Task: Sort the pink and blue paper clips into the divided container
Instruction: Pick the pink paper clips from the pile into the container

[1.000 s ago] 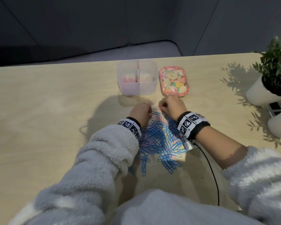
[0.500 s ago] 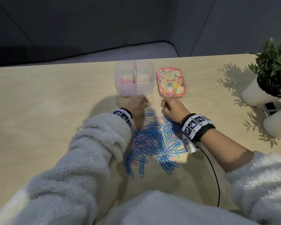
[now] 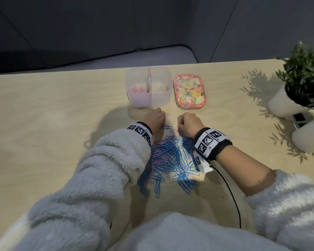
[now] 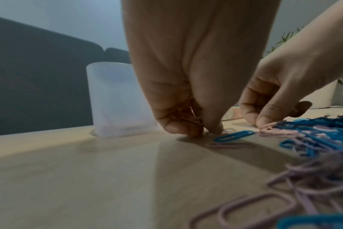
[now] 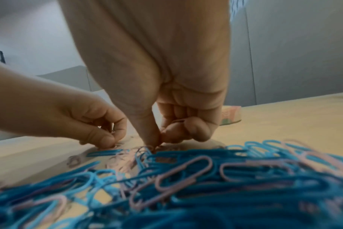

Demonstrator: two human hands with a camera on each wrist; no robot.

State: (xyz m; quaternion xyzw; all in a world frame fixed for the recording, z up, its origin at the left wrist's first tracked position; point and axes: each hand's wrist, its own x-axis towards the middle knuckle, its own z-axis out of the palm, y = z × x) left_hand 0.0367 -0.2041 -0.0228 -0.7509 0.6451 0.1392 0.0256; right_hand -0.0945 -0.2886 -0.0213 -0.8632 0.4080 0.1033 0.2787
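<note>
A heap of pink and blue paper clips (image 3: 172,160) lies on the wooden table between my wrists. The clear divided container (image 3: 149,87) stands just beyond, with pink clips (image 3: 138,90) in its left compartment. My left hand (image 3: 155,118) is down at the table in front of the container, fingers curled round a small bunch of pink clips (image 4: 186,119), fingertips touching the table. My right hand (image 3: 187,122) pinches a pink clip (image 5: 147,149) at the heap's far edge with thumb and forefinger, other fingers curled. One blue clip (image 4: 234,136) lies loose between the hands.
A flowered pink lid (image 3: 189,92) lies right of the container. Two white pots with green plants (image 3: 290,98) stand at the right table edge, beside a small tag card (image 3: 300,118). A black cable (image 3: 230,192) runs from my right wrist toward me.
My left hand has slid forward from the heap's far edge to the table in front of the container. The right hand stayed at the heap's far edge.
</note>
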